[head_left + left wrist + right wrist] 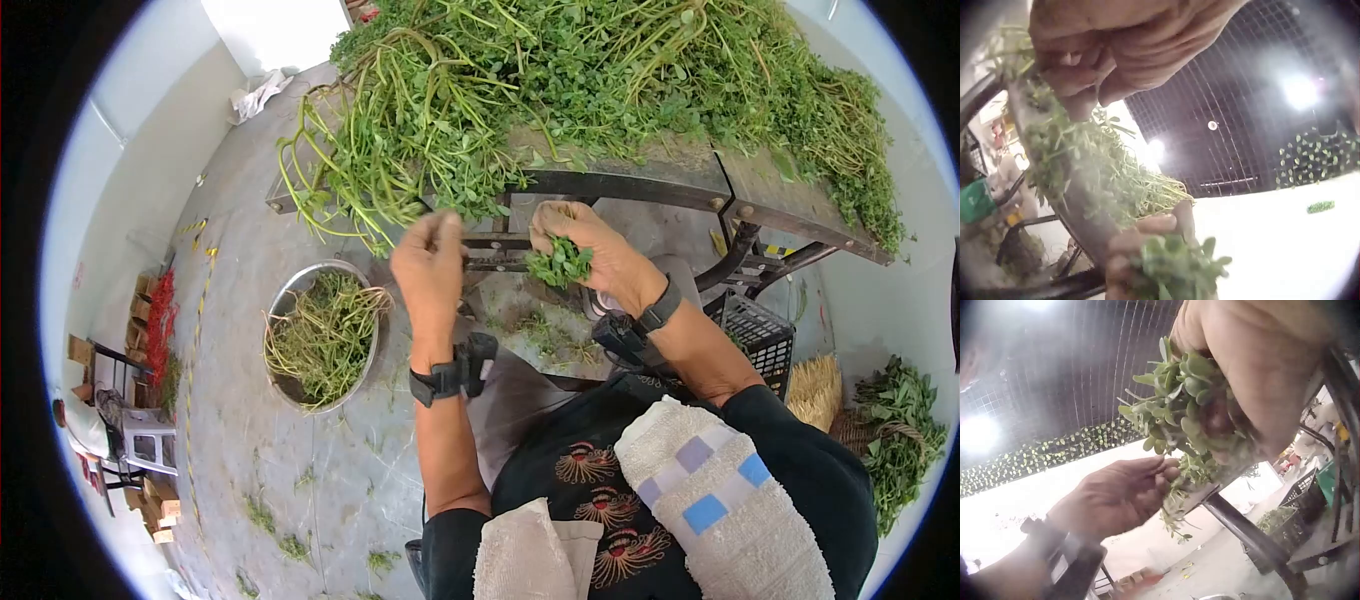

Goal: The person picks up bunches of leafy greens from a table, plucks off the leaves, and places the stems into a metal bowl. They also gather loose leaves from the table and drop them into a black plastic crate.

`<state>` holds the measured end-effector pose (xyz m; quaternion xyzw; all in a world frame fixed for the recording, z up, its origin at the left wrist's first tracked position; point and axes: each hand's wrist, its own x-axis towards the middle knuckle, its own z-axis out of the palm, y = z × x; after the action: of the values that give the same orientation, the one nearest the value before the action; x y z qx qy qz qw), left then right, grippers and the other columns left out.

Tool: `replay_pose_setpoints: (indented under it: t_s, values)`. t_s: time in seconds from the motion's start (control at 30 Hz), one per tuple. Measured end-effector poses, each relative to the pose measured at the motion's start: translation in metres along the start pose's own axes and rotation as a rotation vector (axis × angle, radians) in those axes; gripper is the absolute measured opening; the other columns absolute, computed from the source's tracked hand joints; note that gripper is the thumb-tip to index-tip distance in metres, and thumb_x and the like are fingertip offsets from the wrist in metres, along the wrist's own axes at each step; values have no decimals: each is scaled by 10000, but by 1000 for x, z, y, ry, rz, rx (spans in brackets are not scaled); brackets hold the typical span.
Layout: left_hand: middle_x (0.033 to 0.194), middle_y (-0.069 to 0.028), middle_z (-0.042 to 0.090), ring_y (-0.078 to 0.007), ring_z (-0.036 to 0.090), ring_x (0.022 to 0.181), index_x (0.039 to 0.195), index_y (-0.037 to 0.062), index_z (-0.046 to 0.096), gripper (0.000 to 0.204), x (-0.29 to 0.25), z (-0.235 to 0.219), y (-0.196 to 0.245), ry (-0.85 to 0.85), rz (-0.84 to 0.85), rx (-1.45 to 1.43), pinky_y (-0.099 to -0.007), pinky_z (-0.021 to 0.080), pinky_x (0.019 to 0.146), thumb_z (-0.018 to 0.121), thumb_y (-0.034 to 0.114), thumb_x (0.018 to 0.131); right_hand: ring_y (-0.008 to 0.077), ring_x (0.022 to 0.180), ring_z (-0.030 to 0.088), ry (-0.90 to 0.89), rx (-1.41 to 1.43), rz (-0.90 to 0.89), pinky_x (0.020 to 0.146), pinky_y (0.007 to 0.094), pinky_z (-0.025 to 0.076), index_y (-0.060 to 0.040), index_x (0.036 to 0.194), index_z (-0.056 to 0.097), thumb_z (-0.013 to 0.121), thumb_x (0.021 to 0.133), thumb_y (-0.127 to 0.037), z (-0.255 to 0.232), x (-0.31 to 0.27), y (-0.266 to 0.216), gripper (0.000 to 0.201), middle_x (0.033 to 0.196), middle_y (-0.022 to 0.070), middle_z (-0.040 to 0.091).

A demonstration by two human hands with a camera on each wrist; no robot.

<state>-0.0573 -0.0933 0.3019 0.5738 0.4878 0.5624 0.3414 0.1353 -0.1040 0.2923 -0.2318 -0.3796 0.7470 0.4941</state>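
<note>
My right hand (605,255) grips a small bunch of leafy green sprigs (562,262), thick-leaved like purslane, above my lap. In the right wrist view, the leaves (1175,403) stick out past the curled fingers. To its left, my left hand (428,272) hovers at the table's near edge, thumb and fingertips drawn together. In the left wrist view, a sprig (1110,119) shows just beyond those fingertips; I cannot tell whether they pinch it. A large heap of the same greens (560,70) covers the table (690,165), with long stems (375,215) hanging over its edge.
A round metal basin (330,264) of stripped stems (320,340) stands on the floor at left. Right of my legs are a black crate (765,340), a straw broom (815,388) and dark leafy greens (905,430). Scraps of greens (262,512) litter the floor. A grey stool (150,440) is far left.
</note>
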Motion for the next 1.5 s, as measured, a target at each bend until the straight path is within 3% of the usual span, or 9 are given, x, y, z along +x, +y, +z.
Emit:
replay_pose_setpoints:
  t_s: [0.17, 0.23, 0.27, 0.5, 0.67, 0.9, 1.13, 1.33, 1.5]
  values:
    - [806, -96, 625, -155, 578, 602, 1018, -17, 611, 222, 31, 4, 28, 103, 65, -23, -273, 459, 540, 555, 134, 864, 84, 545, 491, 155, -161, 83, 481, 231, 416, -20, 867, 573, 679, 808, -219, -2, -6, 12, 233, 667, 25, 541]
    - [891, -152, 585, -299, 592, 710, 1059, 34, 599, 242, 46, 14, 25, 84, 534, 659, -366, 479, 622, 532, 86, 832, 79, 564, 506, 178, -204, 89, 494, 219, 423, -5, 899, 589, 695, 793, -222, 4, -4, 13, 264, 677, 26, 558]
    - [945, -186, 532, -390, 542, 809, 1075, 64, 587, 285, 48, 16, 22, -46, 306, 718, -425, 458, 699, 526, 70, 797, 76, 572, 505, 207, -254, 73, 506, 214, 418, -4, 895, 597, 695, 793, -223, 6, -3, 14, 261, 679, 25, 564]
    - [813, -158, 576, -332, 569, 711, 928, 10, 607, 171, 47, -10, -18, 74, 354, 334, -374, 454, 643, 584, 56, 765, 68, 574, 479, 177, -541, -54, 497, 210, 403, 14, 898, 617, 683, 799, -192, 35, 13, -16, 237, 668, 12, 543]
    - [707, -2, 547, -76, 431, 588, 979, 83, 633, 323, 38, -21, -25, -7, 206, 189, -213, 375, 562, 531, -60, 708, 67, 568, 463, 252, -671, -74, 530, 213, 390, 16, 919, 639, 686, 781, -203, 63, 35, -38, 263, 675, 10, 557]
    - [810, -21, 567, -85, 440, 619, 988, 49, 613, 314, 25, -9, -10, -24, 285, 44, -208, 392, 600, 526, -61, 707, 64, 525, 419, 247, -1079, -64, 469, 236, 313, 10, 895, 677, 674, 764, -246, 62, 83, -44, 287, 612, -13, 523]
    - [895, -129, 594, -253, 585, 746, 1008, 3, 586, 314, 21, 6, -7, 5, 499, 93, -288, 462, 694, 551, -39, 700, 92, 555, 438, 221, -1197, -79, 494, 270, 333, 32, 805, 673, 696, 706, -283, 56, 104, -42, 331, 610, 19, 523]
    - [896, -86, 642, -108, 578, 759, 1040, -27, 612, 271, 30, -7, -14, 158, 204, -183, -250, 464, 683, 579, 127, 819, 118, 637, 497, 254, -1008, -71, 597, 265, 384, 3, 795, 656, 684, 693, -236, 44, 108, -72, 261, 714, 34, 588]
    - [798, -97, 653, -136, 597, 703, 991, -54, 628, 293, 55, -17, -2, 213, 41, -50, -258, 478, 665, 577, 191, 838, 111, 712, 497, 285, -1014, -38, 715, 269, 374, -55, 826, 659, 664, 721, -278, 29, 107, -95, 247, 737, 20, 582]
